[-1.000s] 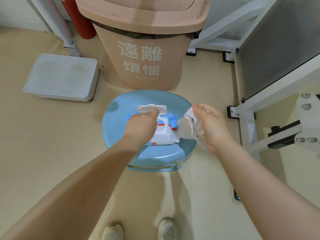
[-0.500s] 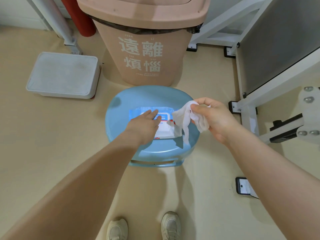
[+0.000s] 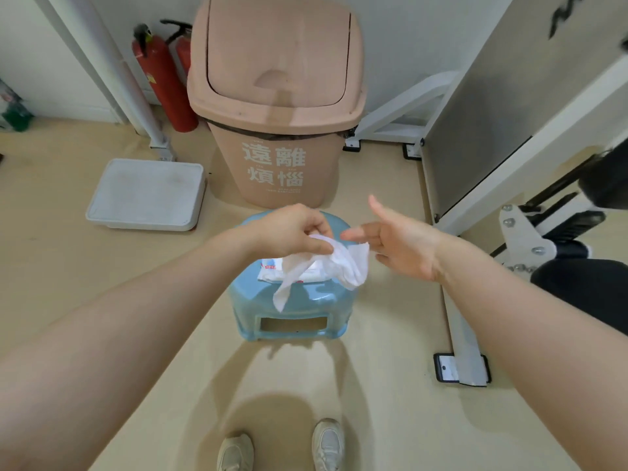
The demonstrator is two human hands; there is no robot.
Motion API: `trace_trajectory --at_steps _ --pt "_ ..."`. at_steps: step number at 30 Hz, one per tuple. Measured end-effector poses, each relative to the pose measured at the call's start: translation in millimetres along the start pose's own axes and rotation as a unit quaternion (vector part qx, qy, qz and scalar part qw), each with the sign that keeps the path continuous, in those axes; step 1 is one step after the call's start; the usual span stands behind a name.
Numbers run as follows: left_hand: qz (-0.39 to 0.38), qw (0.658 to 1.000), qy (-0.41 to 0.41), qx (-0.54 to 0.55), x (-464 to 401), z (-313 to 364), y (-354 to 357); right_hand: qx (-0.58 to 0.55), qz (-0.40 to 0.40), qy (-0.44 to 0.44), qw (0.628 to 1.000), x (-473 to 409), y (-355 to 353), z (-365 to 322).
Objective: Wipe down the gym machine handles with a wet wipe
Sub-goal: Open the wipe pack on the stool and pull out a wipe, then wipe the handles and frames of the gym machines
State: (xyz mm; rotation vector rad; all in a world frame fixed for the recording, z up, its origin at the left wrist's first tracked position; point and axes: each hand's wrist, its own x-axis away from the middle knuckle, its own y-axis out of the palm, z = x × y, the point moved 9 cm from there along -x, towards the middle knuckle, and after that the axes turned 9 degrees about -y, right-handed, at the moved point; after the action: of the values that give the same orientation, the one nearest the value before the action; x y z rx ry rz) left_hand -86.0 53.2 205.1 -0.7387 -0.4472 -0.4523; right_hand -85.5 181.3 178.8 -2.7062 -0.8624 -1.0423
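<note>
My left hand (image 3: 294,231) pinches a white wet wipe (image 3: 334,266), which hangs crumpled above a blue plastic stool (image 3: 299,309). My right hand (image 3: 399,244) is just to the right of the wipe, palm up with fingers spread, and its fingertips are near the cloth. The wipe pack (image 3: 272,268) lies on the stool top, mostly hidden behind the wipe and my left hand. White frame bars of a gym machine (image 3: 525,229) stand at the right, with a dark padded part (image 3: 605,180) at the frame's edge; no handle is plainly visible.
A pink lidded bin (image 3: 278,107) stands right behind the stool. A grey flat box (image 3: 146,193) lies on the floor at left. Two red fire extinguishers (image 3: 163,76) lean by the wall near a white post. A machine foot (image 3: 462,368) juts onto the floor at right.
The wipe passed from my right hand to my left hand. My left hand lifted off the pack, whose lid had been shut. My right hand opened. The view pulled back and up.
</note>
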Motion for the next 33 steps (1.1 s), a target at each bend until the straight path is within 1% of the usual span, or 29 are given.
trace_trajectory --at_steps 2,3,6,8,10,12,14,18,20,21,22,23,25,26,28,29,30,33 --pt "0.017 0.999 0.003 -0.041 12.8 5.8 -8.3 -0.057 0.001 -0.029 0.998 11.3 5.1 -19.0" --pt "0.017 0.999 0.007 -0.050 19.9 10.3 -11.0 -0.064 -0.001 -0.044 0.997 19.0 9.5 -29.1" --pt "0.011 0.998 0.031 -0.060 41.7 30.0 -17.8 -0.012 -0.016 -0.072 0.997 41.5 28.8 -52.8" --pt "0.020 0.996 0.048 -0.076 55.2 46.1 -25.6 0.042 -0.031 -0.122 0.991 53.1 42.0 -70.7" --pt "0.040 0.994 0.053 -0.084 67.9 59.2 -38.7 0.172 -0.036 -0.178 0.968 66.9 51.0 -89.2" --pt "0.062 0.992 0.052 -0.095 80.6 70.1 -53.7 0.280 -0.041 -0.188 0.941 79.2 57.0 -100.8" --pt "0.079 0.986 0.051 -0.134 92.7 80.9 -64.7 0.359 -0.015 -0.201 0.911 93.0 59.4 -116.2" --pt "0.122 0.964 0.010 -0.238 110.3 94.2 -78.6 0.459 0.080 -0.237 0.853 119.6 55.1 -153.0" --pt "0.159 0.961 -0.019 -0.224 119.0 100.2 -86.3 0.488 0.106 -0.248 0.830 129.8 55.6 -163.5" --pt "0.179 0.966 -0.036 -0.184 123.0 102.4 -90.7 0.495 0.113 -0.246 0.825 132.4 56.5 -165.5" --pt "0.196 0.971 -0.055 -0.129 125.9 103.1 -94.4 0.495 0.119 -0.241 0.827 134.6 57.0 -166.2" --pt "0.209 0.973 -0.074 -0.068 129.5 103.7 -96.5 0.477 0.123 -0.239 0.836 136.8 57.3 -166.1" --pt "0.234 0.967 -0.094 0.029 137.7 107.7 -99.6 0.386 0.110 -0.250 0.881 143.6 60.1 -169.8" --pt "0.247 0.963 -0.091 0.049 141.8 112.4 -101.9 0.319 0.090 -0.258 0.907 148.8 63.0 -174.3" --pt "0.278 0.957 -0.067 0.035 152.1 127.1 -109.2 0.203 0.045 -0.257 0.944 157.6 64.4 -183.3" --pt "0.296 0.954 -0.048 0.007 158.1 136.9 -113.9 0.166 0.023 -0.251 0.953 160.5 62.9 -186.9" --pt "0.312 0.949 -0.027 -0.029 164.0 147.3 -117.5 0.156 0.003 -0.248 0.956 163.3 60.6 -189.7" --pt "0.335 0.933 0.026 -0.131 180.7 175.1 -121.4 0.243 -0.016 -0.267 0.932 173.0 52.0 -200.6"
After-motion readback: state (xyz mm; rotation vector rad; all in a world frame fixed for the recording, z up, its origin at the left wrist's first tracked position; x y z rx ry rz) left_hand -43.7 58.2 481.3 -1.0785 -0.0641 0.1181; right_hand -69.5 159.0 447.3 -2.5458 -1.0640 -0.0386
